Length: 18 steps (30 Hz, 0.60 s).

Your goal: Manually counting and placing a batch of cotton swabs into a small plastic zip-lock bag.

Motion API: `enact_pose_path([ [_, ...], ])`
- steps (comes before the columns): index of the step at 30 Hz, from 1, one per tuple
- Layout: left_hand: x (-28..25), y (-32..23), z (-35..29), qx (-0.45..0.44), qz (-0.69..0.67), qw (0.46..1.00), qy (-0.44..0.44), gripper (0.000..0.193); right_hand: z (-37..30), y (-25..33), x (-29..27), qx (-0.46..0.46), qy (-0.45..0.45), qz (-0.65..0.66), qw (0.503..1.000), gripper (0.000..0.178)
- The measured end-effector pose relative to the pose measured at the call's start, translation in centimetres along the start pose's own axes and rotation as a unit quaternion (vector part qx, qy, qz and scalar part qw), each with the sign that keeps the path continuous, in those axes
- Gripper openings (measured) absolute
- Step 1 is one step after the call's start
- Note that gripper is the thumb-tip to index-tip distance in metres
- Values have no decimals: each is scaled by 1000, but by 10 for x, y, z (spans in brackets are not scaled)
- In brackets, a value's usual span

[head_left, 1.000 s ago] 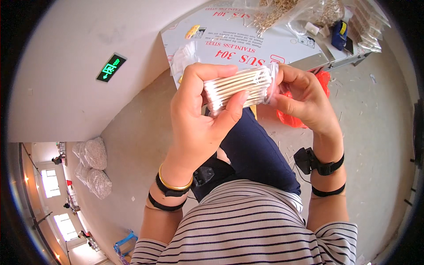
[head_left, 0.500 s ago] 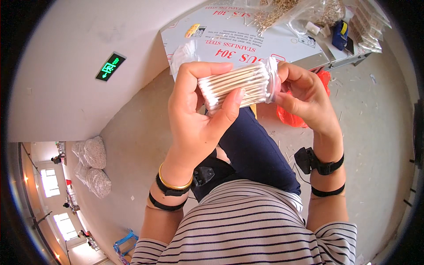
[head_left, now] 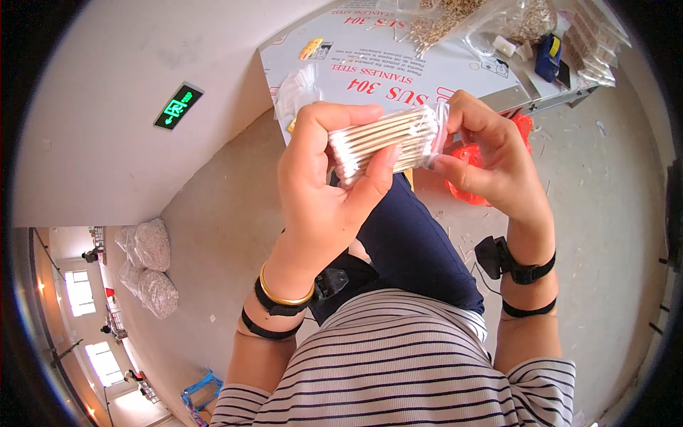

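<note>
Between my two hands is a clear plastic bag of cotton swabs [head_left: 384, 139], the wooden sticks lying side by side with white tips at both ends. My left hand [head_left: 320, 171] is closed round the bag's left part, fingers behind and above, thumb pressed on the front. At the bag's right end, my right hand [head_left: 491, 153] pinches the clear, reddish-edged opening strip between thumb and fingers. Some of the right fingertips are hidden behind the plastic. Both hands are raised above my lap, in front of the table's near edge.
Beyond my hands stands a film-covered metal table [head_left: 334, 43]. On it are clear empty bags [head_left: 299, 89], loose swabs in a large plastic bag [head_left: 455, 21], stacked packs [head_left: 590, 43] and a dark blue object [head_left: 548, 57]. A red plastic bag [head_left: 469, 192] hangs below; white sacks [head_left: 153, 270] lie left.
My left hand and the bag of swabs have shifted slightly right. My right fingers have moved a little along the bag's opening end, which is now less bunched.
</note>
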<state>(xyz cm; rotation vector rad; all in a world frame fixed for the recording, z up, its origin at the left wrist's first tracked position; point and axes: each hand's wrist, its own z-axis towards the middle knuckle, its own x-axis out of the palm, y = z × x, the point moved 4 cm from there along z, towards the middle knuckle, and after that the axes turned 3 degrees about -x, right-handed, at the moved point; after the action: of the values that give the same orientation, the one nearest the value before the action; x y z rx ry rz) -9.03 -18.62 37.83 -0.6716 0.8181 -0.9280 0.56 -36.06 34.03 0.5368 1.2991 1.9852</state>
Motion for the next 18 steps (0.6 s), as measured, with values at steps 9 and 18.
enact_pose_path([
  [9,4,1,-4,30,97,995,-1,31,2,4,0,-41,-32,-129,990,14],
  [18,-1,14,-9,-56,-43,997,-32,31,-12,-20,-15,41,-154,113,981,6],
])
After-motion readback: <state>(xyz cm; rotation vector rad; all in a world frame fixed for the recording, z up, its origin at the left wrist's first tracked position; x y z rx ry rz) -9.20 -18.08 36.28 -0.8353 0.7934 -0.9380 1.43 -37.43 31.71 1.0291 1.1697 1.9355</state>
